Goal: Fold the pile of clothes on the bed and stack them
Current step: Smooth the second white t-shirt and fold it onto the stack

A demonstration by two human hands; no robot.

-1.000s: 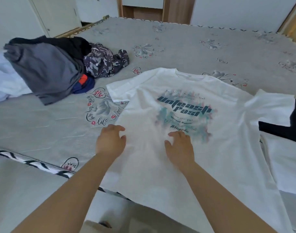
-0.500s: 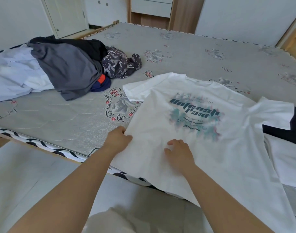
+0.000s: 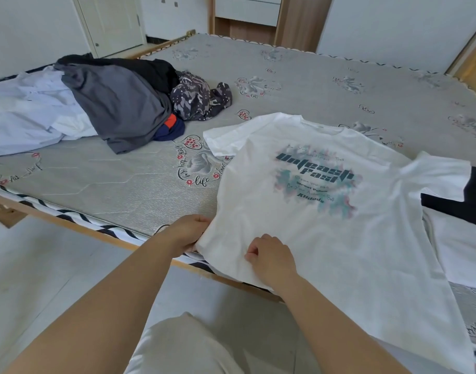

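Nearest to me, the person's left hand (image 3: 186,231) gripped the lower side edge of the white T-shirt (image 3: 326,233), fingers curled round the hem right at the bed's near rail. Just beside it, the right hand (image 3: 272,259) rested on top of the shirt with its fingers curled, pinching a small fold of the fabric. The T-shirt lay spread face up across the near right part of the bed (image 3: 299,85), its teal printed design showing and its bottom corner hanging over the edge. Its right sleeve lay over a black garment (image 3: 471,201), and another white garment (image 3: 463,252) lay flat beside it on the right. Farther back on the left sat the unfolded pile of clothes (image 3: 118,103): a grey top draped over dark blue and orange fabric, a black piece behind it, a patterned dark item to its right and a pale blue-white shirt sprawled toward the left edge. The pile stood well apart from the T-shirt. Beyond the grey floral mattress stood a white door (image 3: 112,22) and a wooden cabinet (image 3: 247,14).
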